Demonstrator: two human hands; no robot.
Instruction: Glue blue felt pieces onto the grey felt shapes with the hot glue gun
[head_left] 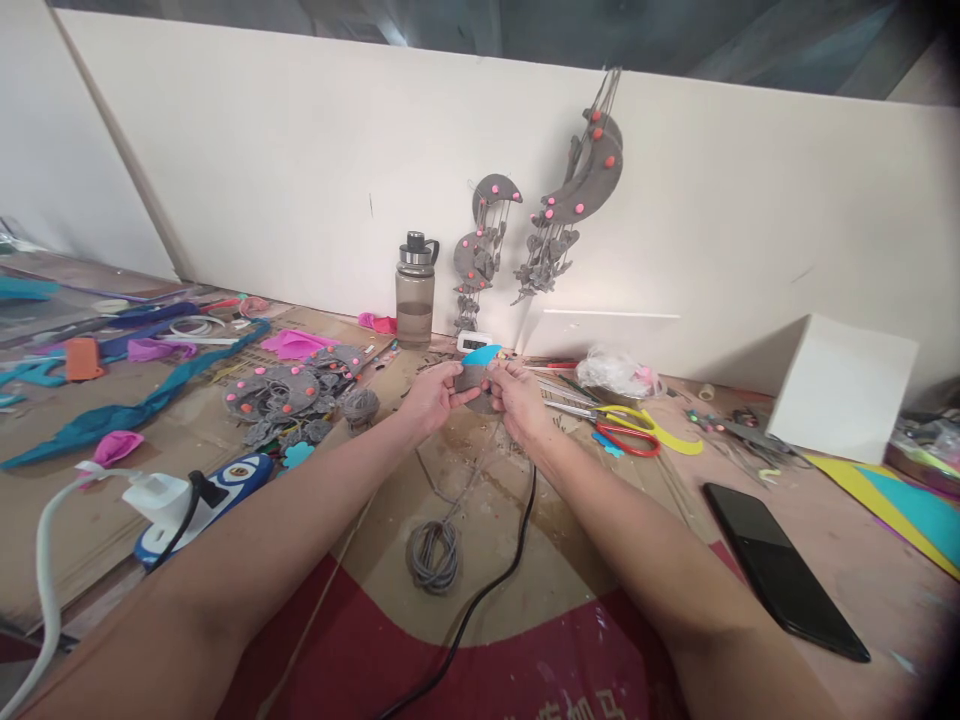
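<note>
Between my two hands is a small grey craft piece (472, 378) with a bright blue pointed edge (482, 354) showing above it. My left hand (437, 397) pinches its left side, and my right hand (517, 402) grips the right side. Both hands are closed, with fingertips nearly meeting; the piece's lower part is partly hidden by fingers. Grey yarn (471, 485) trails down from my right hand to a loose coil (433, 557) on the cardboard (390, 500). A black cable (499, 577) runs beside the coil.
A water bottle (415, 295) and a small white digital display (475, 342) stand behind my hands. Grey crescent hangings (592, 185) with pink dots hang on the white wall. Scissors (626, 430) and a phone (780, 565) lie right; a power strip (225, 500) and dotted grey crescents (274, 392) lie left.
</note>
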